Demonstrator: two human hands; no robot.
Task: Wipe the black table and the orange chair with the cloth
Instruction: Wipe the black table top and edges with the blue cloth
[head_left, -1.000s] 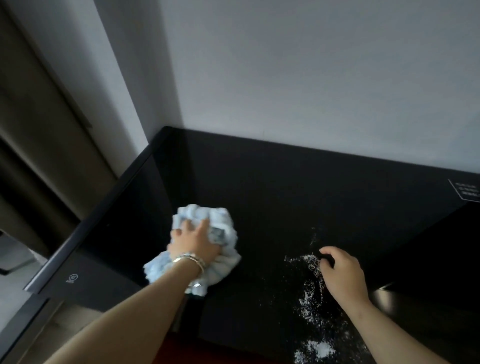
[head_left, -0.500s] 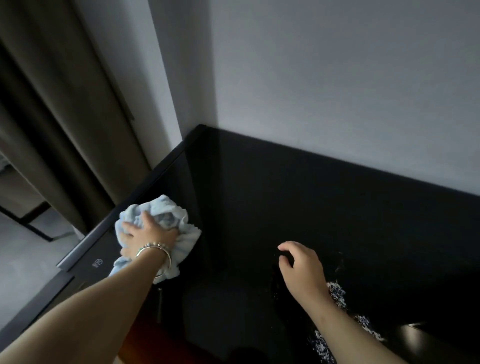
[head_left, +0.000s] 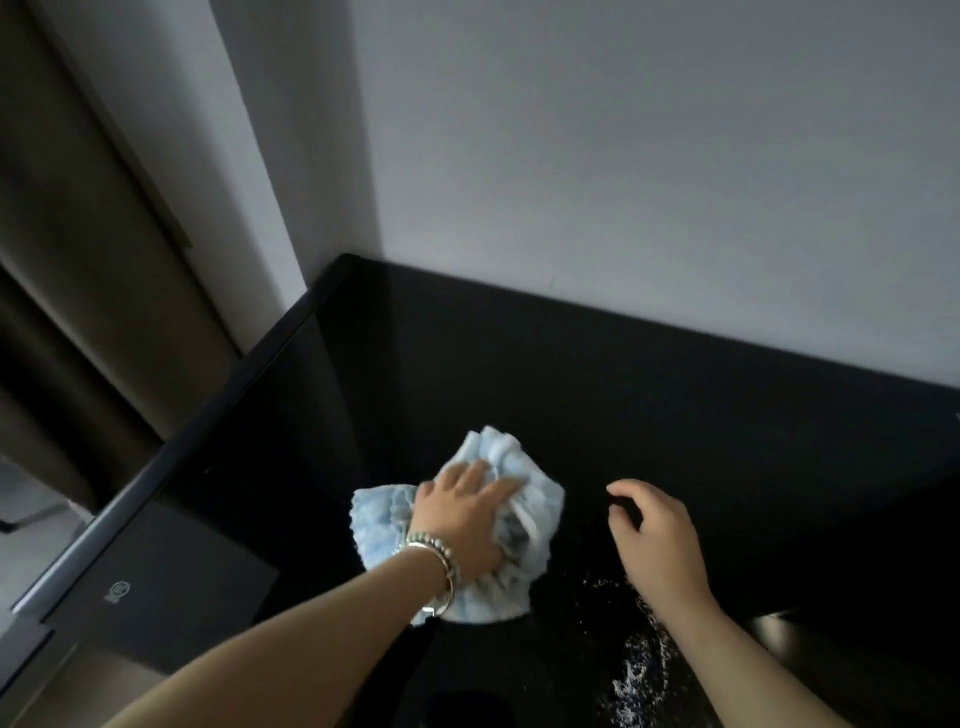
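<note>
A crumpled light blue cloth (head_left: 524, 530) lies on the glossy black table (head_left: 597, 395), near its middle front. My left hand (head_left: 465, 519), with a silver bracelet at the wrist, presses down on the cloth with fingers spread over it. My right hand (head_left: 657, 535) rests on the table just right of the cloth, fingers loosely curled and holding nothing. White crumbs or powder (head_left: 636, 675) are scattered on the table by my right wrist. No orange chair is in view.
A grey wall (head_left: 623, 182) rises directly behind the table. The table's left edge (head_left: 218, 426) runs diagonally, with brown curtains (head_left: 78, 260) and floor beyond it. A logo sticker (head_left: 118, 591) sits near the left front corner.
My left hand has slid the cloth from the table's left edge rightward to the middle, close to my right hand. The right hand has stayed by the white crumbs.
</note>
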